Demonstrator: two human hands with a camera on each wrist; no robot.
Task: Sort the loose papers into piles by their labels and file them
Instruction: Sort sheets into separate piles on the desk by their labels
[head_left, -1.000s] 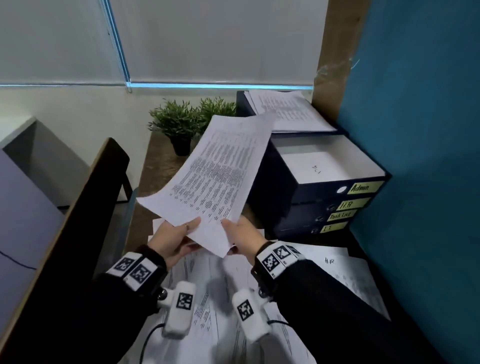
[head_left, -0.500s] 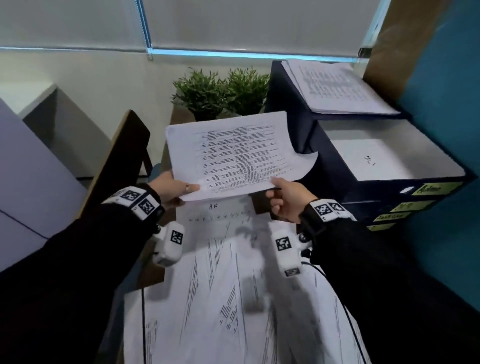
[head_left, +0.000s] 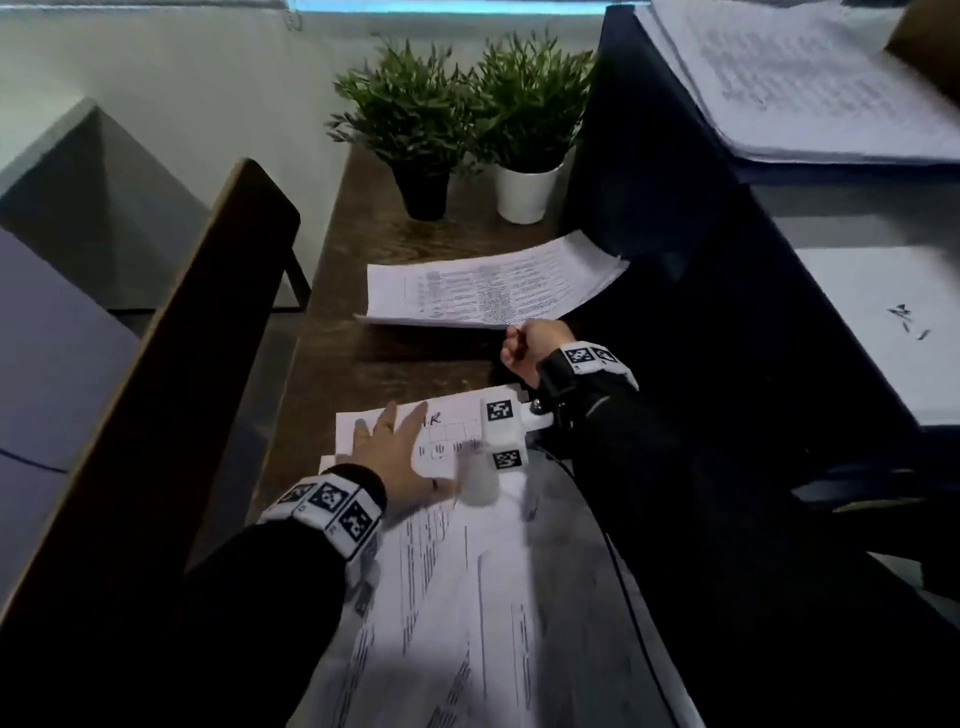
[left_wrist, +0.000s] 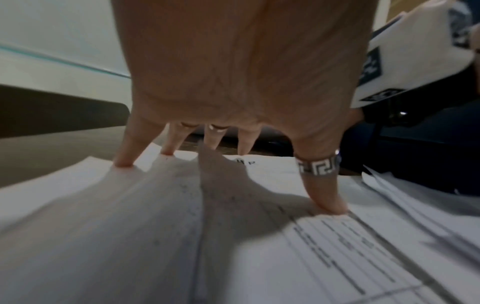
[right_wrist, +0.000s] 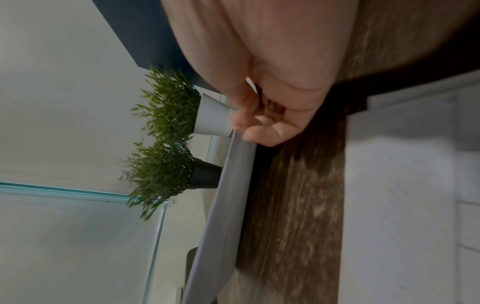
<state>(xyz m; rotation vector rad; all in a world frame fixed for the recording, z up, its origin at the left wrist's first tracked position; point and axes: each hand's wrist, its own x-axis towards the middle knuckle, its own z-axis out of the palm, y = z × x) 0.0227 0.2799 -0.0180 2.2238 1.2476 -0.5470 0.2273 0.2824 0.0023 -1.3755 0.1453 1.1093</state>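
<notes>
A printed sheet (head_left: 488, 291) hangs low and nearly flat over the wooden table (head_left: 395, 364). My right hand (head_left: 519, 340) pinches its near edge between thumb and fingers; the right wrist view shows the right hand (right_wrist: 249, 127) pinching the sheet (right_wrist: 228, 205). My left hand (head_left: 410, 452) lies flat with spread fingers on a paper headed "H.R" (head_left: 467, 421), the top of the loose papers (head_left: 467, 597) in front of me. In the left wrist view its fingertips (left_wrist: 124, 162) press on that paper (left_wrist: 168, 226). The dark blue drawer unit (head_left: 727, 338) stands at the right.
One drawer is pulled out, with a white sheet (head_left: 883, 322) inside. A stack of papers (head_left: 805, 78) lies on top of the unit. Two potted plants (head_left: 415, 119) (head_left: 530, 114) stand at the table's far end. A dark chair back (head_left: 182, 338) rises at the left. A cable (head_left: 623, 571) crosses the loose papers.
The sheet was held up by both hands; now my right hand alone holds it low over the table. My left hand let go and came down flat on the H.R paper.
</notes>
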